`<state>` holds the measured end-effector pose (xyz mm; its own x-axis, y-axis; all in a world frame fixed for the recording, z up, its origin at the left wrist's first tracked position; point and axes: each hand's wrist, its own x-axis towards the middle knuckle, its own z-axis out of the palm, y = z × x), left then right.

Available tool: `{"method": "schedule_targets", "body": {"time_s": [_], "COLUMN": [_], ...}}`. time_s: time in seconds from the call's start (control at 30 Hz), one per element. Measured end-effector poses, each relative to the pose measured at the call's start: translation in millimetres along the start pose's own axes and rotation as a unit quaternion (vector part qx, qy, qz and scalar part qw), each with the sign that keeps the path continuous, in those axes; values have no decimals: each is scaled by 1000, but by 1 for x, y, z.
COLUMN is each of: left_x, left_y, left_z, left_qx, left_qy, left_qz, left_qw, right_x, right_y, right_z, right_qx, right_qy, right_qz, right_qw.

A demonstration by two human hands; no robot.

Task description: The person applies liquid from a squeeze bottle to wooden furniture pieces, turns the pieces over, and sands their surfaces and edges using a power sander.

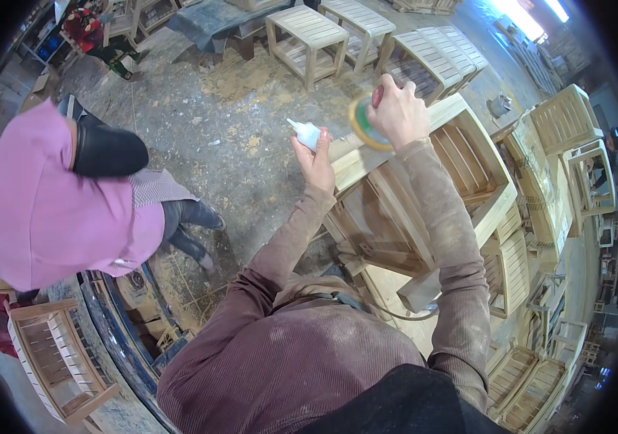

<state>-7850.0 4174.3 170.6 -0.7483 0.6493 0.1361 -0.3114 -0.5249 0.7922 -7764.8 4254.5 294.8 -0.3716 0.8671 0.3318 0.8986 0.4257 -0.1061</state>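
Observation:
My left hand (316,168) is closed round a small white squeeze bottle (308,135) whose narrow nozzle points up and to the left. In my right hand (403,112) is a round disc-like thing (361,121) with a yellow rim and a green middle. It is smeared by motion, so I cannot make out its exact kind. Both hands are over the far edge of a pale wooden furniture frame (455,111). Slatted panels show inside the frame, and my right forearm hides part of it.
Left of me a person in a pink smock (63,210) leans over, close to my left arm. Slatted wooden stools (309,29) stand beyond the dusty floor (229,137). A hose (403,316) curves below the frame. More wooden furniture (529,387) crowds the right side.

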Motion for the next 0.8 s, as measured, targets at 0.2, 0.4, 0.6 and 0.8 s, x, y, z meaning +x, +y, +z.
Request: {"method": "schedule_targets", "body": {"time_s": [0.2,0.4,0.6,0.8], "left_x": [2,0,0,0], "left_y": [1,-5,-3,-6], "left_z": [2,-9,-9,-4], "left_qx": [-9,28,63,68], "left_qy": [1,-6,-16,-11], "left_qz": [0,9,4,3], "left_qw": [1000,1000,998,998], "right_x": [7,-7,4,13], "right_y": [-1,-9,12,26], "right_z": [0,-3,-8,-1], "right_qx": [15,25,36,10], "right_qy": [2,-6,-11,-36], "right_qz": [-19,-26,-11,7], "right_qw": [1000,999,999,999]}}
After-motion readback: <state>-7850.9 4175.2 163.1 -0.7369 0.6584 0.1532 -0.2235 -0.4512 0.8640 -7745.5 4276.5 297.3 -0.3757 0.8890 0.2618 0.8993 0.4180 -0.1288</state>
